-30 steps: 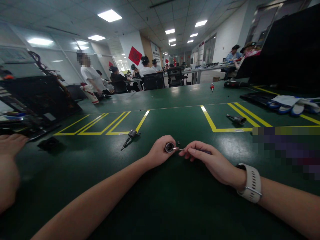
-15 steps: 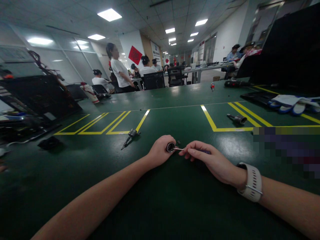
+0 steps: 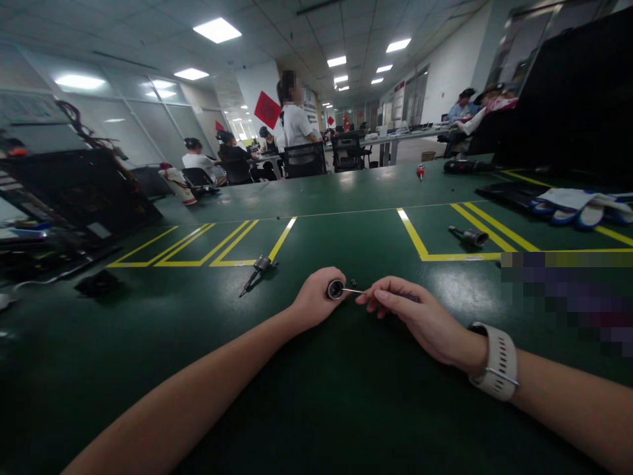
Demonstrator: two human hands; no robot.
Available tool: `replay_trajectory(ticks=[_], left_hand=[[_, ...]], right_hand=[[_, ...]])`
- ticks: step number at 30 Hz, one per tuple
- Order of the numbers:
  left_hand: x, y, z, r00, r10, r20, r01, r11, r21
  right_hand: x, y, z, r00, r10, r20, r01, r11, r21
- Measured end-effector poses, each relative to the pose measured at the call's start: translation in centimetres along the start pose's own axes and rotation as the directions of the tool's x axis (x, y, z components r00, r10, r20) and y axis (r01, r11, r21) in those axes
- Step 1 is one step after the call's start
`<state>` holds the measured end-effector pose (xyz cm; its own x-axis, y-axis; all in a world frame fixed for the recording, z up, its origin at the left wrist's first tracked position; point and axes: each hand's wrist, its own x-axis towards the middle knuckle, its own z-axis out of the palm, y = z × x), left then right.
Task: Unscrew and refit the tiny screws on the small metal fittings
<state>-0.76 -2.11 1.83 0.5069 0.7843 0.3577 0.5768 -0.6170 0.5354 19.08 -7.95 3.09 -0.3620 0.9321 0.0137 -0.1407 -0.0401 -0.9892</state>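
My left hand is closed around a round metal part, whose hollow end faces me. In my right hand is a thin screwdriver with a dark handle; its tip is at the opening of the metal part. Just beyond the two hands, a few tiny dark pieces lie on the green table. To the left lies a metal part with a long shaft. Another metal part with a cup-shaped end rests inside yellow tape at the right.
White and blue gloves and a dark tool are at the right. A small red object stands near the far edge. A black object lies at the left. People sit and stand beyond the table.
The metal part in my left hand has tilted slightly, and the screwdriver tip has shifted a little up and left. In the background, the standing person has moved right.
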Motion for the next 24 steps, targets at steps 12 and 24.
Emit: replay_trajectory(ticks=[12,24], left_hand=[[0.01,0.04,-0.18,0.985,0.108,0.133,-0.114,0.993,0.035],[0.04,0.0,-0.01,0.993,0.063,0.104,-0.066,0.998,0.021]], right_hand=[[-0.03,-0.19,-0.31,0.998,0.015,0.063,-0.015,1.0,-0.001],[0.19,0.46,-0.33,0.999,-0.004,0.051,0.002,1.0,0.027]])
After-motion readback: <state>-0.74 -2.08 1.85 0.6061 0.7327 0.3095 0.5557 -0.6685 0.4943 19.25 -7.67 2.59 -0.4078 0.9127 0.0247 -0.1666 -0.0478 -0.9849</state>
